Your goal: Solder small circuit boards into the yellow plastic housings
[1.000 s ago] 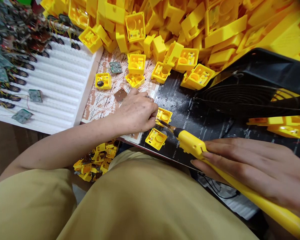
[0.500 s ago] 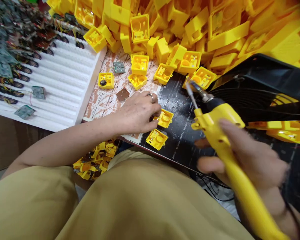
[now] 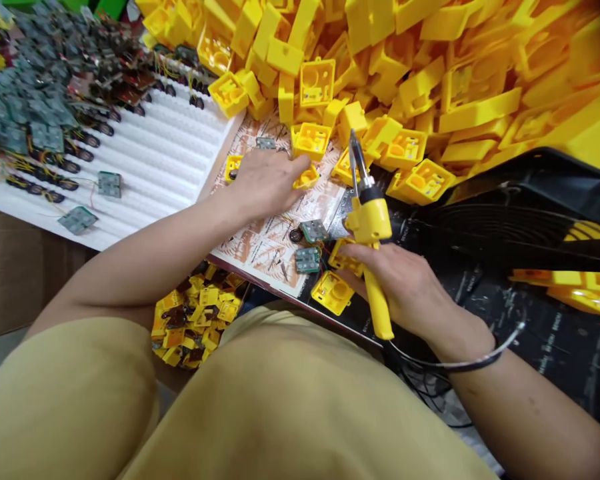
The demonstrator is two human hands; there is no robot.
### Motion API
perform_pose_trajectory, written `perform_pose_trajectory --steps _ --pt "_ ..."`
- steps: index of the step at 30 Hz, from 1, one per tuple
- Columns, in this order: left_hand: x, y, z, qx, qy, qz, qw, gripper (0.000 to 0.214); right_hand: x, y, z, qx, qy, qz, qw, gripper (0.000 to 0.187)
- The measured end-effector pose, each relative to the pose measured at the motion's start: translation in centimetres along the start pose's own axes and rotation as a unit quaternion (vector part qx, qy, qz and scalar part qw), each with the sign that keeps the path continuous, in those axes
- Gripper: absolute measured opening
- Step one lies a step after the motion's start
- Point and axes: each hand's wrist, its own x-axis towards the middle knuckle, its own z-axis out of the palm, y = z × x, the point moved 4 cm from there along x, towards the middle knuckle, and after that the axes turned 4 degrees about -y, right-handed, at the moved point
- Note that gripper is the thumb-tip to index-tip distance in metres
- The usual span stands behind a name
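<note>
My left hand (image 3: pixel 267 183) reaches over the printed sheet, thumb and forefinger closed about a small yellow plastic casing (image 3: pixel 308 177). In my right hand (image 3: pixel 405 283) is a yellow soldering gun (image 3: pixel 370 223), its metal tip and feed tube pointing up and away. Beneath that hand lie two open casings, one partly covered and one in plain view (image 3: pixel 333 292). Left of them rest a green circuit board (image 3: pixel 313 231) and a second board (image 3: pixel 307 260), with thin wires and a small black disc (image 3: pixel 296 235) beside them.
A big heap of yellow casings (image 3: pixel 370 60) fills the back. White ridged foam (image 3: pixel 165 160) at left carries many wired boards. A black fan-like frame (image 3: pixel 530 193) stands at right. More yellow parts fill a container (image 3: pixel 195 313) below the table edge.
My left hand has moved off the front casings to one farther back, and two boards now show near the front. My right hand has brought the soldering gun left and turned it more upright.
</note>
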Motion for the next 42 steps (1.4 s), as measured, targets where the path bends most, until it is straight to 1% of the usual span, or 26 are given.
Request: perform_pose_trajectory --steps 3,4,5,6,8,10,12,14,16,18,20,22,24,25,27,28,30,31,33,36,38,40,42 --pt "-0.9 1.2 0.0 -0.039 -0.037 0.086 0.995 0.043 -1.3 -0.4 -0.9 0.04 0.0 0.016 0.999 0.027" --pt "-1.2 1.8 0.0 -0.055 -0.041 0.112 0.991 0.047 -1.5 -0.4 -1.3 0.05 0.016 0.026 0.998 0.031" --pt "-1.3 2.4 -0.1 -0.065 -0.037 0.124 0.989 0.05 -1.5 -0.2 -1.7 0.053 0.038 0.037 0.997 0.035" --pt "-1.3 3.0 -0.1 -0.068 -0.03 0.121 0.99 0.051 -1.3 0.0 -2.1 0.047 0.065 0.049 0.996 0.038" --pt "-1.0 3.9 -0.2 -0.058 -0.019 0.095 0.994 0.052 -0.6 0.7 -2.4 0.02 0.106 0.066 0.992 0.042" --pt "-0.7 4.2 -0.7 -0.061 -0.017 0.076 0.995 0.053 0.3 1.5 -2.2 -0.016 0.117 0.074 0.99 0.039" --pt "-0.6 3.5 -1.5 -0.081 -0.012 0.077 0.994 0.046 1.0 2.2 -1.6 -0.054 0.105 0.075 0.99 0.035" --pt "-0.9 2.1 -2.0 -0.08 -0.023 0.089 0.993 0.039 1.6 2.6 -1.1 -0.087 0.094 0.067 0.99 0.034" --pt "-1.4 1.0 -1.6 -0.043 -0.061 0.117 0.99 0.033 2.2 2.9 -0.6 -0.104 0.079 0.057 0.99 0.035" --pt "-2.0 0.4 -0.7 0.0 -0.102 0.145 0.984 0.028 2.9 3.0 0.0 -0.102 0.054 0.049 0.992 0.035" --pt "-2.5 0.3 0.0 0.024 -0.114 0.148 0.982 0.024 3.5 3.1 0.5 -0.083 0.033 0.04 0.995 0.032" --pt "-3.0 0.3 0.3 0.027 -0.119 0.128 0.984 0.022 4.0 3.2 0.8 -0.062 0.036 0.031 0.997 0.03" --pt "-3.5 0.2 0.4 0.009 -0.13 0.089 0.987 0.022 4.3 3.4 0.9 -0.055 0.057 0.034 0.996 0.031" --pt "-3.8 0.1 0.4 -0.01 -0.134 0.069 0.989 0.022 4.3 3.4 0.9 -0.058 0.068 0.036 0.995 0.032" --pt "-4.2 -0.1 0.4 -0.082 -0.122 0.034 0.989 0.022 4.2 3.3 1.0 -0.066 0.072 0.035 0.995 0.03" --pt "-4.4 -0.2 0.5 -0.135 -0.112 0.021 0.984 0.021 4.1 3.0 1.0 -0.066 0.065 0.027 0.995 0.029" --pt "-4.7 -0.3 1.0 -0.25 -0.103 -0.002 0.963 0.018 3.5 2.2 1.0 -0.059 0.042 0.008 0.997 0.026" --pt "-4.8 -0.4 1.3 -0.301 -0.106 -0.013 0.948 0.017 3.1 1.8 0.9 -0.052 0.031 0.002 0.998 0.025" --pt "-5.0 -0.3 1.9 -0.372 -0.128 -0.023 0.919 0.017 2.4 1.0 0.7 -0.04 0.018 -0.004 0.999 0.023" --pt "-5.1 0.0 2.3 -0.425 -0.173 -0.016 0.888 0.02 1.3 0.3 0.2 -0.032 0.019 0.001 0.999 0.028" --pt "-5.1 0.1 2.3 -0.447 -0.204 -0.007 0.871 0.024 0.7 0.2 -0.5 -0.015 0.043 0.016 0.999 0.036" --pt "-5.0 0.0 2.2 -0.458 -0.223 -0.007 0.861 0.027 0.2 0.0 -1.6 0.011 0.084 0.04 0.996 0.037" --pt "-4.9 0.1 2.1 -0.46 -0.229 -0.023 0.857 0.028 -0.3 -0.2 -2.8 0.037 0.105 0.064 0.992 0.034"
